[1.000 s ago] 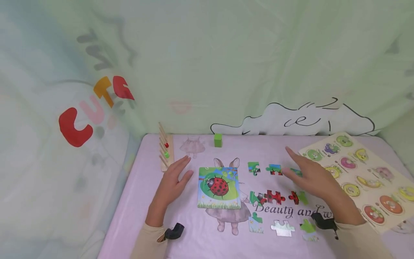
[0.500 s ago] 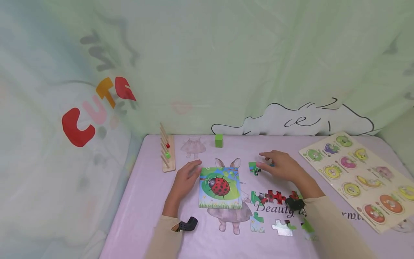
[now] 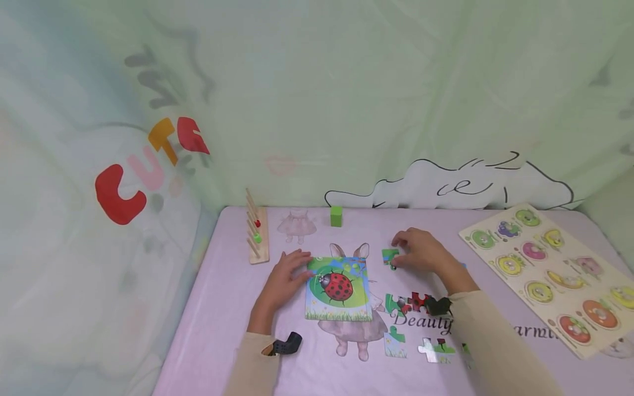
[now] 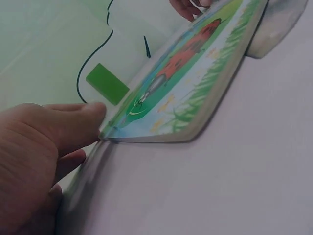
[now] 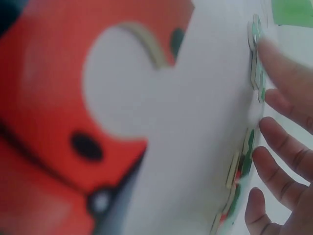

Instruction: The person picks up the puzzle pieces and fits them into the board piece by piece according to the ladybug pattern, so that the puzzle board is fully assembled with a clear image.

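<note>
The right hand, loosely spread at the corner piece on the bench, should pinch its edges gently, while the left hand, relaxed against the ladybug board, need only steady it.

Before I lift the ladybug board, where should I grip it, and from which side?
Probably by its left edge, coming from the left: the ladybug board is flat, its thickness visible in the left wrist view, so an edge pinch suits. The left hand is there; puzzle pieces lie on the right.
</note>
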Available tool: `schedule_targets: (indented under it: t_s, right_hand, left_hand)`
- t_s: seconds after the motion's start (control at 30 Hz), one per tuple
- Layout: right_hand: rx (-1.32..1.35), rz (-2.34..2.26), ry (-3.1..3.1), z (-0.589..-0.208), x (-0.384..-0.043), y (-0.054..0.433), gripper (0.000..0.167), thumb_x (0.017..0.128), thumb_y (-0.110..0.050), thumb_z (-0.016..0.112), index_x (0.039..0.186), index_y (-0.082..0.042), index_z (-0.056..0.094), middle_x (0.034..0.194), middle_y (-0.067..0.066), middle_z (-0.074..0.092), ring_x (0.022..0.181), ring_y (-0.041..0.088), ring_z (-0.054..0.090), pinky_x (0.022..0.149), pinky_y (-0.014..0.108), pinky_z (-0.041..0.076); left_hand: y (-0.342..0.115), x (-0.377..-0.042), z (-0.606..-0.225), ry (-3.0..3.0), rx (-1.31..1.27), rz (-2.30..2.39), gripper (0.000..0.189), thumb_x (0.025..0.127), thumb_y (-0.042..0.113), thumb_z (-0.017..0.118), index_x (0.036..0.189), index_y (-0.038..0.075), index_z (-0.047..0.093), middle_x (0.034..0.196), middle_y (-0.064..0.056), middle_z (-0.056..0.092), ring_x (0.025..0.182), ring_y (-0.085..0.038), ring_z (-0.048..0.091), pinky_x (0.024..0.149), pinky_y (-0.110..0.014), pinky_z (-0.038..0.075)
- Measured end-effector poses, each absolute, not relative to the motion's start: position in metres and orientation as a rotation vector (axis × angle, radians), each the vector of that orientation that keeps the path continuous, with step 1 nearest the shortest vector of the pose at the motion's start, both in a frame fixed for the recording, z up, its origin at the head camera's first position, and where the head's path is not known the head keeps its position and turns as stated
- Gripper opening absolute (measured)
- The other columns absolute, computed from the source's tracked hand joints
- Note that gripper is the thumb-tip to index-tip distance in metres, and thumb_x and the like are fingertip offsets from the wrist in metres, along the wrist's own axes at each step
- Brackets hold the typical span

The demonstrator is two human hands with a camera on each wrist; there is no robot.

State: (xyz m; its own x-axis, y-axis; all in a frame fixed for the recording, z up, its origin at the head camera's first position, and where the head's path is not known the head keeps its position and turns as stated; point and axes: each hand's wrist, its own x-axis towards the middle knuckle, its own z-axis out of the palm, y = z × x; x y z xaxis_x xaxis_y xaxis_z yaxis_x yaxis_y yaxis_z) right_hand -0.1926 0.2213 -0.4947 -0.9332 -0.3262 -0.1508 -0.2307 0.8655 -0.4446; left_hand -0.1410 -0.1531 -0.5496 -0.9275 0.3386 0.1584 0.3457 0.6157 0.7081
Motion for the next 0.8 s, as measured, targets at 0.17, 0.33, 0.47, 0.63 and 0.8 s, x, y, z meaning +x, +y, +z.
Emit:
schedule_targets:
  t_s: [0.17,0.33,0.47,0.63,0.8]
  right_hand:
    - [-0.401,-0.656,2.805,-0.497,-0.195,0.219,0.037,0.078,-0.024,0.088,0.105,-0.006,0.072,0.107,0.013,0.067,0.098,0.030,0.059,0.094,0.054,0.050]
    - [-0.376,-0.659,2.800,-0.496,-0.196,0.216,0.036,0.077,-0.022,0.089,0.102,-0.003,0.070,0.104,0.014,0.067,0.096,0.030,0.059,0.093,0.052,0.050]
    - [-0.357,-0.695,2.789,-0.491,-0.194,0.213,0.035,0.076,-0.018,0.088,0.100,-0.006,0.066,0.101,0.012,0.068,0.089,0.027,0.057,0.084,0.046,0.050]
    - [-0.356,-0.822,2.781,-0.488,-0.189,0.209,0.023,0.084,-0.011,0.080,0.100,-0.009,0.064,0.096,0.010,0.068,0.087,0.025,0.060,0.079,0.043,0.050]
    - [-0.279,-0.987,2.771,-0.488,-0.183,0.199,0.011,0.092,-0.012,0.072,0.101,-0.010,0.067,0.097,0.010,0.069,0.089,0.025,0.064,0.075,0.037,0.052]
  left_hand:
    - [-0.156,-0.142,-0.554,-2.846,-0.727,-1.127,0.042,0.098,0.026,0.069,0.137,0.011,0.065,0.149,-0.007,0.057,0.150,-0.031,0.040,0.128,-0.056,0.012]
    - [-0.159,-0.143,-0.554,-2.843,-0.784,-1.115,0.041,0.098,0.022,0.068,0.137,0.010,0.065,0.150,-0.008,0.056,0.150,-0.034,0.038,0.127,-0.059,0.013]
    - [-0.159,-0.143,-0.553,-2.833,-0.798,-1.113,0.042,0.097,0.021,0.069,0.137,0.009,0.065,0.150,-0.008,0.057,0.150,-0.035,0.039,0.127,-0.059,0.014]
    - [-0.158,-0.145,-0.552,-2.841,-0.793,-1.091,0.041,0.097,0.021,0.068,0.136,0.009,0.065,0.150,-0.008,0.057,0.150,-0.034,0.039,0.127,-0.059,0.015]
    - [-0.158,-0.144,-0.551,-2.879,-0.773,-1.083,0.041,0.098,0.022,0.068,0.137,0.010,0.065,0.151,-0.007,0.056,0.151,-0.033,0.037,0.127,-0.058,0.013]
